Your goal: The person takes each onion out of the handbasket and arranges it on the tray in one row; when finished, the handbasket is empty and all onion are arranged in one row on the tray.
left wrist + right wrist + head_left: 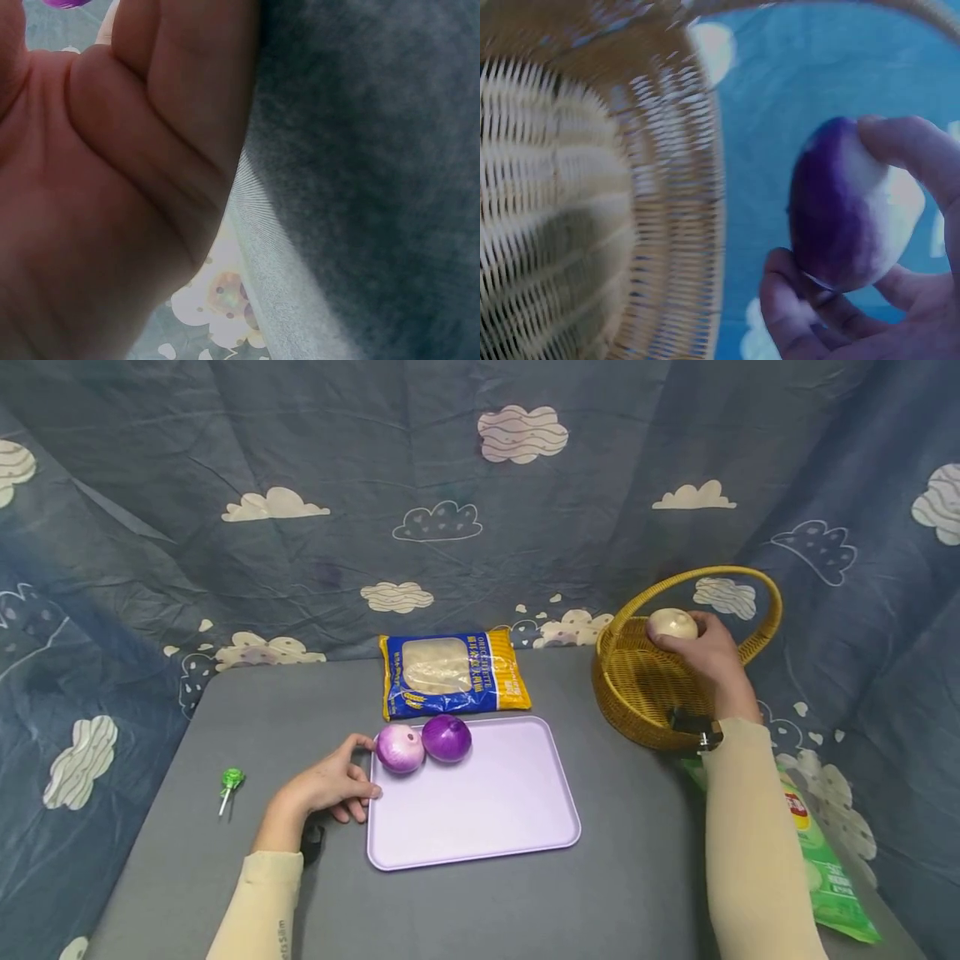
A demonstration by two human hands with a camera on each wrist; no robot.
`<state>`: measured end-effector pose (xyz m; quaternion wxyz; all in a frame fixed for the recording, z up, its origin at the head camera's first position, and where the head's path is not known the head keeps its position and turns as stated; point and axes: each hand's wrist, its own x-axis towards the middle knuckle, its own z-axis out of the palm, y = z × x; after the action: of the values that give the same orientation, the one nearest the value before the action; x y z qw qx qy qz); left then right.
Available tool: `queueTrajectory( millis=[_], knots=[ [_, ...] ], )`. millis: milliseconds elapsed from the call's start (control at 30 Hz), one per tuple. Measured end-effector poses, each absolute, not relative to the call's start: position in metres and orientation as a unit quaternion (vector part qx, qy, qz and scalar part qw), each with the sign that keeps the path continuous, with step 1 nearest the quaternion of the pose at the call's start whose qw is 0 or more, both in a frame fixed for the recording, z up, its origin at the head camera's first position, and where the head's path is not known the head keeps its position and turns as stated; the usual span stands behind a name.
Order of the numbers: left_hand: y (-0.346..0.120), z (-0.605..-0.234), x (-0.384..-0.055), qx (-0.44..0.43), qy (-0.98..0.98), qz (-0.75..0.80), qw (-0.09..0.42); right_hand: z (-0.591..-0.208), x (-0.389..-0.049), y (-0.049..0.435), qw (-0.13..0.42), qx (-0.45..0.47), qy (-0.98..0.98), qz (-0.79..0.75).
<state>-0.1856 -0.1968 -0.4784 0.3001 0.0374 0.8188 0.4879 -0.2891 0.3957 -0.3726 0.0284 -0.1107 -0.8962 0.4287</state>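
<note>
My right hand (714, 658) grips a whitish onion (671, 622) between thumb and fingers, above the wicker basket (621, 712). From the right wrist, this onion (829, 214) shows a deep purple side and a pale side, beside the basket's woven wall (679, 187). At the lilac tray (480, 810), my left hand (330, 783) rests with thumb and index fingertip at the left rim and the other fingers bent just outside it. A pinkish-purple onion (400, 748) and a dark purple onion (447, 738) sit together in the tray's upper left corner.
Behind the tray lies a blue and yellow pasta bag (438, 672). A green lollipop (231, 783) is on the table at far left. My right forearm partly covers a green chip bag (828, 877) at the right. The basket's tall handle (693, 573) arches over it.
</note>
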Motion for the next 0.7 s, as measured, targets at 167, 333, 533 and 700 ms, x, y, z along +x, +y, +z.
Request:
queueTrajectory(
  millis=[167,333,533,700],
  knots=[
    [-0.200,-0.476,-0.186,0.038,0.820,0.487,0.298,-0.359,-0.255,0.366,0.034,-0.095,-0.894,0.437],
    [-0.199,-0.476,-0.186,0.037,0.822,0.485,0.298,-0.360,-0.222,0.329,0.057,-0.070,-0.886,0.455],
    [-0.198,-0.476,-0.186,0.036,0.820,0.485,0.301,-0.375,-0.206,0.276,0.029,-0.020,-0.882,0.471],
    [-0.197,-0.475,-0.185,0.035,0.821,0.485,0.301,-0.389,-0.211,0.239,-0.009,0.024,-0.884,0.467]
  ],
)
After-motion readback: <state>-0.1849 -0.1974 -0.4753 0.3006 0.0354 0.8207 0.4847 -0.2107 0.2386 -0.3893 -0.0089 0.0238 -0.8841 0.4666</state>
